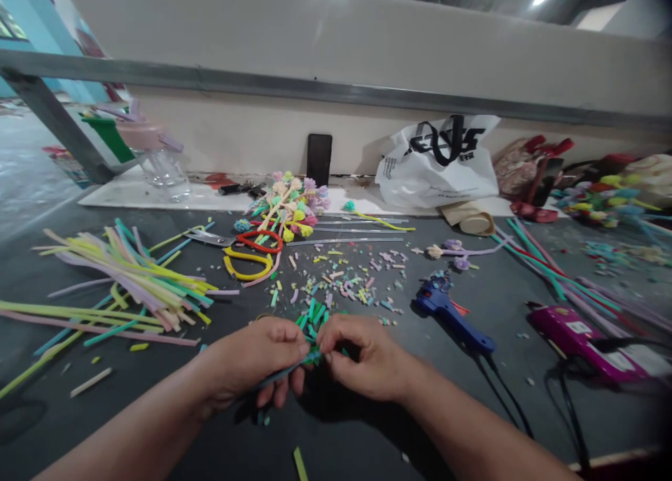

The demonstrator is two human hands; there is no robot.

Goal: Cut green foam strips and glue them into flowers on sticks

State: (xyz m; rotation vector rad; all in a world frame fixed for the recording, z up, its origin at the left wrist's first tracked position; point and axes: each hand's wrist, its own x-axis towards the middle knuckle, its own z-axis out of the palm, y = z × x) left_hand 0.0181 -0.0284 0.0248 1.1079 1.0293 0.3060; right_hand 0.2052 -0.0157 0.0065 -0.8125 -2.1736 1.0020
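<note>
My left hand (260, 360) and my right hand (362, 355) meet at the near middle of the dark table (367, 432), both with fingers pinched shut on a thin teal straw strip (294, 369). Short green cut pieces (313, 313) fan out just above my fingertips. The strip's tail runs down-left under my left fingers.
A pile of long coloured straws (131, 271) lies at left, scissors with yellow and red handles (246, 253) and small cut bits (341, 278) ahead. Finished straw flowers (288, 208) sit further back. A blue glue gun (451, 313) and a purple one (582, 334) lie right, cords trailing.
</note>
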